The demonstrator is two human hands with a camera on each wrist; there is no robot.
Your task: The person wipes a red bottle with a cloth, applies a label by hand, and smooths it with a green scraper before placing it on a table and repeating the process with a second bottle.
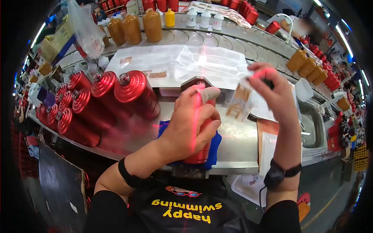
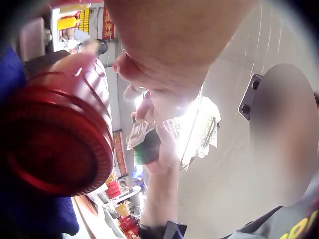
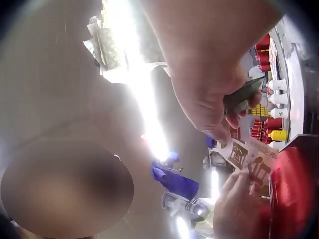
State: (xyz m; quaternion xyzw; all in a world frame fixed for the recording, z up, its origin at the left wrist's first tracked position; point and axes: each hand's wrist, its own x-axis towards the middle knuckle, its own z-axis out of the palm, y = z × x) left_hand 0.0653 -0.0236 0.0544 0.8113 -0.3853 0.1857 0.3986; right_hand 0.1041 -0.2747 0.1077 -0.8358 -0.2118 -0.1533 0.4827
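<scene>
My left hand [image 1: 196, 120] is bent over a red bottle [image 1: 199, 156] on a blue cloth [image 1: 214, 149]; a pale fabric finger cover [image 1: 210, 94] is on one fingertip. What those fingers hold or press is hidden in the head view. In the left wrist view the bottle's round base [image 2: 55, 149] faces the camera. My right hand [image 1: 275, 89] pinches a clear sheet with gold characters [image 1: 239, 101] by its upper end. A dark green flat piece [image 3: 242, 97] is tucked in the same hand. In the right wrist view, left fingers [image 3: 237, 191] overlap the sheet.
Several red bottles [image 1: 138, 95] stand close on the left. White paper sheets [image 1: 171, 58] lie behind the hands. Brown jars [image 1: 151, 27], a yellow bottle [image 1: 169, 18] and white bottles [image 1: 205, 18] line the conveyor. A metal sink [image 1: 312, 124] is at right.
</scene>
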